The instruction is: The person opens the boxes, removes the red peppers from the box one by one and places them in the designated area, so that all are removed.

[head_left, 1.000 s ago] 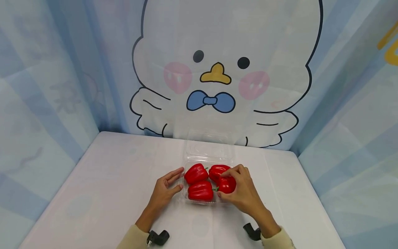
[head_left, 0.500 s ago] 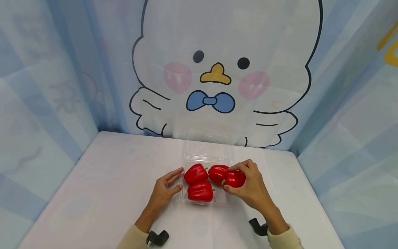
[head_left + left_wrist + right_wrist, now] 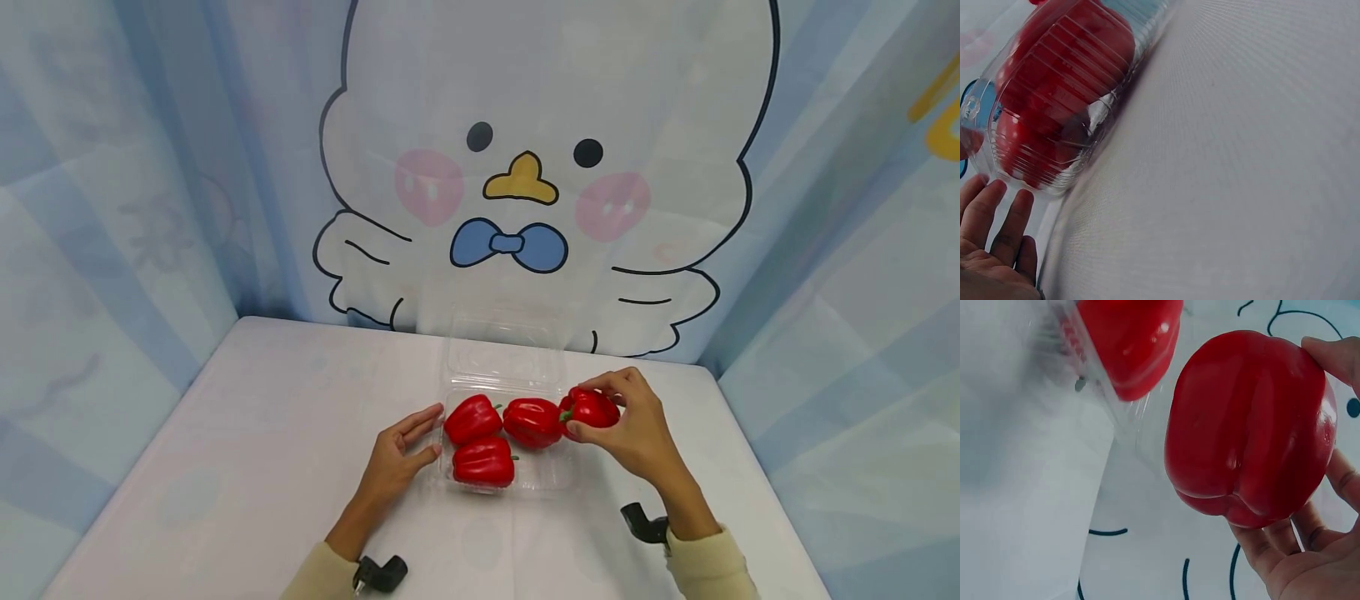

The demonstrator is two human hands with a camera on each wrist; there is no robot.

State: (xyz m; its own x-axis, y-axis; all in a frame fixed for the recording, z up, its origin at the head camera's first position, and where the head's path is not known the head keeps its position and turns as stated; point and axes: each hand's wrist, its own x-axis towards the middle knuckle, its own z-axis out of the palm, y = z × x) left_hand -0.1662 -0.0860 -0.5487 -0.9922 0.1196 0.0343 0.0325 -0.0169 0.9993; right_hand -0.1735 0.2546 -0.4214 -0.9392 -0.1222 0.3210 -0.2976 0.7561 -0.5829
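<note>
A red bell pepper [image 3: 591,408] with a green stem is gripped between the thumb and fingers of my right hand [image 3: 633,421], at the right side of a clear plastic clamshell box [image 3: 543,477]. In the right wrist view this bell pepper [image 3: 1250,425] fills the middle, its lobed end toward the camera. Inside the box lie a back-left bell pepper [image 3: 472,418], a front-left bell pepper [image 3: 483,462] and a back-right bell pepper [image 3: 531,422]. My left hand [image 3: 396,454] is at the box's left wall, fingers extended; the left wrist view shows its fingertips close to the ribbed plastic.
The box's clear lid [image 3: 506,358] stands raised at the back, against the cartoon-printed backdrop [image 3: 517,292]. A white-covered table [image 3: 300,467] spreads to both sides, with fabric curtains [image 3: 112,208] beyond its left and right edges.
My right hand has lifted the front-right bell pepper and carried it right and back, uncovering the box's front-right floor. My left hand has stayed in place.
</note>
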